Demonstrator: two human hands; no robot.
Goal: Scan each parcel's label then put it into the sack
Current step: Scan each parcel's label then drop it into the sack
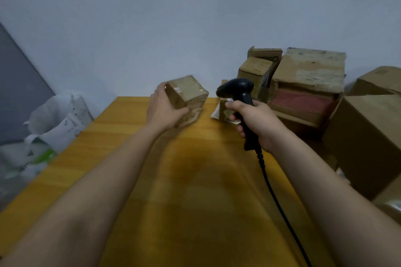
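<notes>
Head view, looking down over a yellow wooden table set against a pale wall. Left hand wrapped round a small brown cardboard parcel, thumb along the near side, fingers curled over the far left edge, parcel lifted clear of the tabletop and tilted, one corner pointing up. Label not readable; only a small pale patch and shiny tape on the top face. Right hand closed tight round the grip of a black handheld scanner, fingers wrapped fully about the handle, scanner head aimed left toward the parcel, close to it but not touching. Black cable trailing from the base of the handle down over the table toward the near edge. At the left edge of the table, down on the floor, a white woven sack, crumpled and slumped, mouth loosely open; contents cannot be told, only folds of white fabric and a streak of green lower down. At the far right, a pile of cardboard boxes: a large taped one tipped against smaller ones, a reddish flat box underneath, a big plain carton nearest on the right. All closed or turned away, insides hidden. Just behind the scanner, a small upright parcel with a white label, partly hidden by the right hand.
</notes>
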